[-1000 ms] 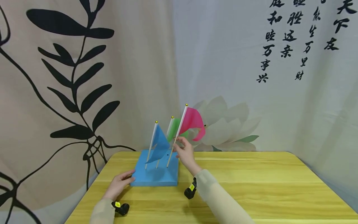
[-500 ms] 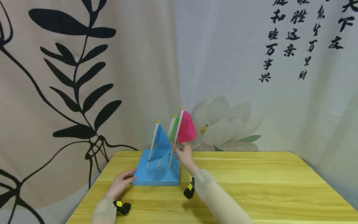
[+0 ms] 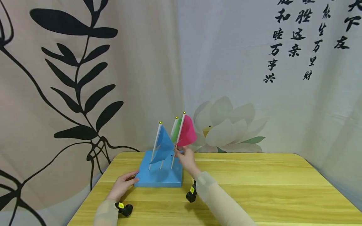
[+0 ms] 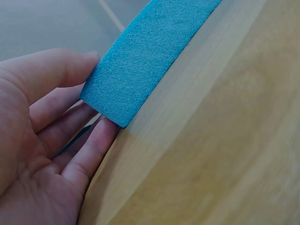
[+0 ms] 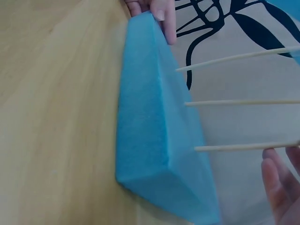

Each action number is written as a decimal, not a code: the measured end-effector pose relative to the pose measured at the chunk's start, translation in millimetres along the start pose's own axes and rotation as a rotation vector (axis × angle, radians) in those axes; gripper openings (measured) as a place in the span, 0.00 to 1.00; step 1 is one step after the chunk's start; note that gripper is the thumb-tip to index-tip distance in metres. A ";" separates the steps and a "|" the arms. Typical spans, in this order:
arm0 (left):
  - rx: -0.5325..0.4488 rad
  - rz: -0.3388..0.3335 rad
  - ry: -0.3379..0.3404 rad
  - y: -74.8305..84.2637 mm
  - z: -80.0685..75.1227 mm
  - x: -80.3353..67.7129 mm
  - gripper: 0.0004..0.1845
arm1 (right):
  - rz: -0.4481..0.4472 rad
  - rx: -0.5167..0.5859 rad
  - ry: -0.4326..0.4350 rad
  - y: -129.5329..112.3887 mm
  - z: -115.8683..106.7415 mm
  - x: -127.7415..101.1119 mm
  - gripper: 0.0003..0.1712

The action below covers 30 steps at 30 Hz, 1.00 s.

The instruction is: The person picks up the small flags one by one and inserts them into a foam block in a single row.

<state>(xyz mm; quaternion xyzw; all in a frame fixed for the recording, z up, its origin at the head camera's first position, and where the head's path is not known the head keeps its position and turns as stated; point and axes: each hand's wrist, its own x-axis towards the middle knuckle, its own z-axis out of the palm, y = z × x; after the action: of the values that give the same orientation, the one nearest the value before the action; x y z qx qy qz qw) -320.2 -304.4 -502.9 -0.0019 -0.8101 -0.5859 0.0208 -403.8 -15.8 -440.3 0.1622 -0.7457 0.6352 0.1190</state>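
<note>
A blue foam board (image 3: 157, 180) lies on the table. Three small flags stand in it on thin sticks: a blue flag (image 3: 161, 145), a green flag (image 3: 174, 133), partly hidden, and a pink flag (image 3: 186, 130) on the right. My right hand (image 3: 187, 160) pinches the pink flag's stick (image 5: 229, 147) below the cloth; the stick's lower end meets the foam in the right wrist view. With its thumb (image 4: 70, 70) at the upper edge and fingers against the side, my left hand (image 3: 121, 185) holds the board's left front corner.
The wooden table (image 3: 254, 188) extends far to the right of the board. Behind it hangs a pale curtain (image 3: 147, 78) printed with dark leaves, a flower and characters. A small black camera is strapped to each wrist.
The pink flag has moved down and slightly left, with my right hand lowering along with it. My left hand has stayed at the board's corner.
</note>
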 end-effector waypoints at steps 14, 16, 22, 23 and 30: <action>-0.004 0.009 -0.017 -1.0 0.4 5.7 0.30 | -0.028 0.048 -0.065 -9.0 -24.1 -16.1 0.15; 0.009 0.010 -0.015 -0.4 0.9 5.6 0.30 | -0.023 0.020 -0.104 -15.9 -37.4 -21.9 0.15; 0.024 0.010 0.004 0.1 -3.2 7.4 0.29 | -0.040 -0.078 -0.060 7.2 -83.0 -18.7 0.10; 0.014 0.004 0.004 0.0 -4.9 7.4 0.29 | -0.041 -0.084 -0.033 16.0 -90.5 -16.7 0.09; -0.063 -0.057 -0.021 2.2 -18.6 8.4 0.31 | 0.048 -0.154 0.070 44.1 -150.5 -15.8 0.08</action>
<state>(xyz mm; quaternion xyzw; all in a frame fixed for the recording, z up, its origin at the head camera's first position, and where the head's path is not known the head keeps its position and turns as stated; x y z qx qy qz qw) -327.9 -321.6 -494.8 0.0146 -0.7911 -0.6115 -0.0046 -410.9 140.2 -461.7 0.1127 -0.7914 0.5839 0.1418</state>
